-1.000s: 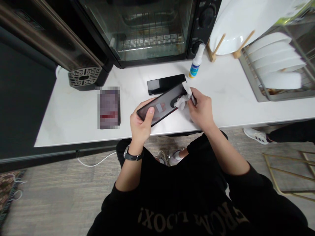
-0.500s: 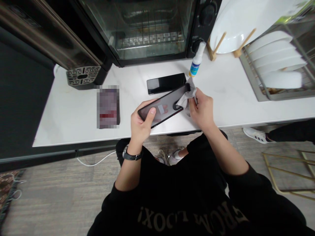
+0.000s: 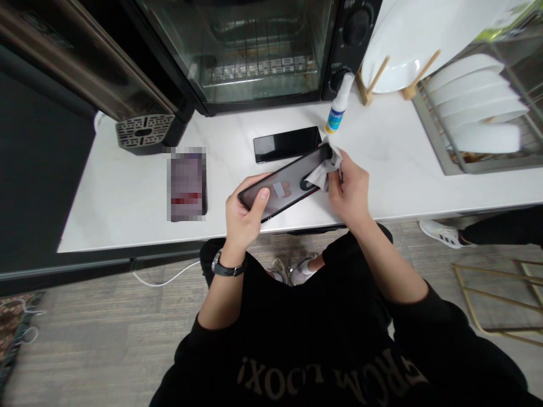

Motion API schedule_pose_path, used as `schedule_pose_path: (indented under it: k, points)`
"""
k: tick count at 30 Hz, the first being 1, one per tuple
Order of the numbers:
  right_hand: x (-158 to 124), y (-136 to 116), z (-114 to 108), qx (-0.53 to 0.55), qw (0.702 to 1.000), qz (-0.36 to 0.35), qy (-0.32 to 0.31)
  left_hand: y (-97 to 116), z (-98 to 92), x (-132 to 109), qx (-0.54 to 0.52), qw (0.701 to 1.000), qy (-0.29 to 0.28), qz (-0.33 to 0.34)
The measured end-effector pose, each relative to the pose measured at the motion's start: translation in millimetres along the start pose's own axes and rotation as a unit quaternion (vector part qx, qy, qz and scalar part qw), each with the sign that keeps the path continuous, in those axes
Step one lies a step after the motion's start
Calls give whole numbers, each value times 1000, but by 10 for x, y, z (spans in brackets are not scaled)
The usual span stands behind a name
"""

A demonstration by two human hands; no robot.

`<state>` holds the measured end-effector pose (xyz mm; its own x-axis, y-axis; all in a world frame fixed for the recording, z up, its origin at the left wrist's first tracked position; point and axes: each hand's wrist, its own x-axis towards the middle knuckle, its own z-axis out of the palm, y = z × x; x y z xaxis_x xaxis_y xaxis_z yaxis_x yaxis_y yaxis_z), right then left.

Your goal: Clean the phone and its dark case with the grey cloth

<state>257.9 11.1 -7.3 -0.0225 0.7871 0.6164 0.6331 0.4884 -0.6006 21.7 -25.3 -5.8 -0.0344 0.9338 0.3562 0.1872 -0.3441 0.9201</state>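
Above the tabletop [image 3: 399, 141], I have the left hand [image 3: 246, 212] gripping a phone [image 3: 292, 172] and the right hand [image 3: 351, 189] pinching a tissue [image 3: 323, 170] against its end, where a hard tug could twist it loose.

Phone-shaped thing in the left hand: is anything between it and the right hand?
Yes: a whitish cloth in the right hand overlaps one end of the phone-shaped thing. Nothing visible stands between it and the left hand.

The right grip [image 3: 351, 189] and its white wipe [image 3: 323, 171] have shifted slightly rightward.
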Motion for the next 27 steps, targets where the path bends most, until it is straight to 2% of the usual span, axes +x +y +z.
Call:
schedule_pose_path:
  k: [3, 5, 9, 12, 16, 22, 24, 27]
  points:
    - [-10, -15, -8, 40, 999, -3, -13, -16, 14, 4, -9, 1000, 13, -7]
    - [-10, -21, -14, 39, 999, 19, 2, -20, 14, 1, -25, 999, 15, -15]
    - [20, -1, -10, 3, 994, 92, 54, -12, -1, -21, -36, 999, -10, -22]
    - [30, 23, -1, -8, 994, 100, 39, -1, -12, -37, -35, 999, -29, -18]
    - [10, 30, 8, -31, 997, 68, -19, -1, -10, -35, -20, 999, -24, -8]
    - [64, 52, 19, 46, 992, -39, -107, -6, -3, -27, -21, 999, 16, 31]
    - [84, 76, 32, 27, 996, -43, -75, -11, -2, -34, -39, 998, 25, 33]
    - [79, 82, 47, 9, 999, 24, 25, -17, 10, -36, -46, 998, 34, 31]
